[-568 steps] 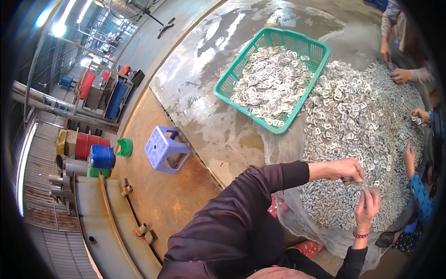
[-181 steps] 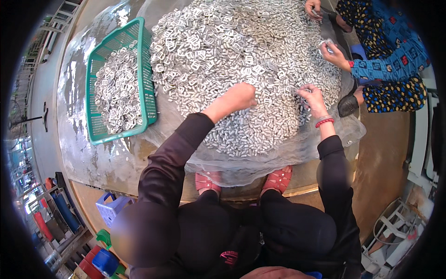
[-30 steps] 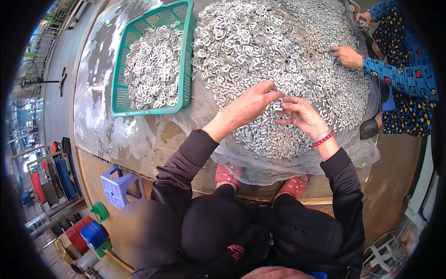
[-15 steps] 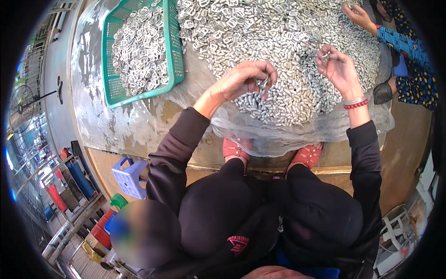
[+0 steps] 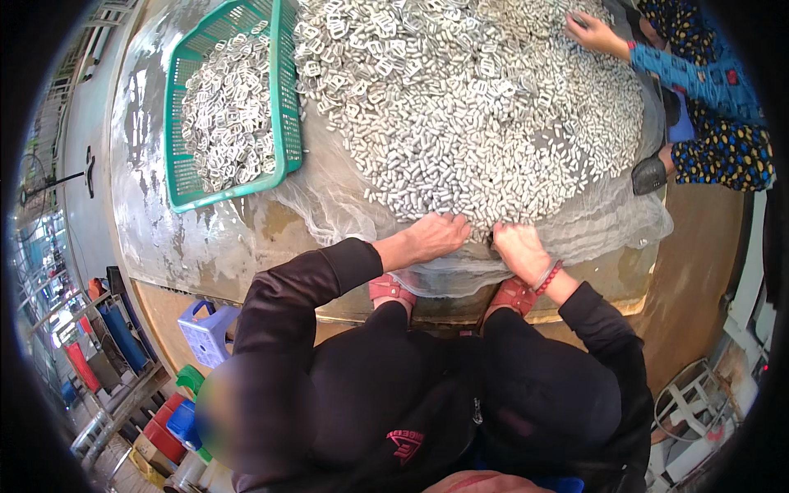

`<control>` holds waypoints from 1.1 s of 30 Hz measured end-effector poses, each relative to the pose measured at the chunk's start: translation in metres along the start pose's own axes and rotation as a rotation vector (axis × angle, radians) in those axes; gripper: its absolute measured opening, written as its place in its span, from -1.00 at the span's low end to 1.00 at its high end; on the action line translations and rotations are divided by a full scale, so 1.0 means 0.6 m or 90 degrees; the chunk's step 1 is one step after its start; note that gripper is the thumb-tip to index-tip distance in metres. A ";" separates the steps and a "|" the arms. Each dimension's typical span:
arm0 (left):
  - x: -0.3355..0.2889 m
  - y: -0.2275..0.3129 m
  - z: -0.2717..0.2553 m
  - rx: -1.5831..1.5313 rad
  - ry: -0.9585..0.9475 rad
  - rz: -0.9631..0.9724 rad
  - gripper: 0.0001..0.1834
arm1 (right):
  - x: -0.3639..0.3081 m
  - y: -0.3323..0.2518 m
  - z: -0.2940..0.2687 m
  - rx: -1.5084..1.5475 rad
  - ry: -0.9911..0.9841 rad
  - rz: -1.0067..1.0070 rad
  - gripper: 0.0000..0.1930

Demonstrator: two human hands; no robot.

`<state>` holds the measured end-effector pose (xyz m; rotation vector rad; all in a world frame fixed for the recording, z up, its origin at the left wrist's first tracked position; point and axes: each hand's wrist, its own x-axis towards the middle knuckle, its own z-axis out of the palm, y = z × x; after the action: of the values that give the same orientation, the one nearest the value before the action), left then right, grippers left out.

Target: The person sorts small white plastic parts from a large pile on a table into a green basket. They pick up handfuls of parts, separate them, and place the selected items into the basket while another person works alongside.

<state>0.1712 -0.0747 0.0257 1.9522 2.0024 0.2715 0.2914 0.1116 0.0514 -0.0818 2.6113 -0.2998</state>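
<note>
At the near edge of a wide pile of small silver metal pellets, my left hand rests with its fingers curled down. My right hand, with a red bead bracelet above it, lies close to its right, fingers bent in the same way. Both touch the border where the pellets meet a sheer mesh sheet. What the fingers close on, if anything, is hidden beneath them. Flat silver metal buckles lie mixed into the far part of the pile.
Left of the pile stands a green plastic basket holding many buckles. A co-worker's hand reaches over the pile's far right. A purple stool stands at lower left. My feet in red sandals are close behind my hands.
Both hands have come down from above the pile to its near edge and closer together. The small metal pieces in their fingers no longer show. The co-worker's hand has moved left.
</note>
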 end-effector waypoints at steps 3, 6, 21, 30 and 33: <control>-0.008 -0.024 -0.036 -0.108 -0.045 -0.118 -0.77 | -0.002 0.006 0.016 0.019 0.053 -0.033 -0.88; -0.002 -0.073 -0.088 -0.448 -0.012 -0.135 -0.80 | 0.007 0.024 -0.023 0.190 0.019 -0.068 -0.91; 0.178 -0.172 -0.193 -0.243 0.178 -0.119 -0.77 | -0.016 0.049 0.024 -0.023 0.040 -0.252 -0.78; 0.288 -0.157 -0.075 0.195 0.058 -0.039 -0.88 | 0.019 0.096 -0.028 0.702 0.140 0.013 -0.78; 0.253 -0.182 -0.094 0.092 0.029 -0.075 -0.84 | 0.046 0.150 -0.075 0.805 0.135 0.109 -0.72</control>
<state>0.0480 0.0770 0.0235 1.9189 2.2128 0.1480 0.2450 0.2051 0.0560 0.6167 2.1144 -1.8455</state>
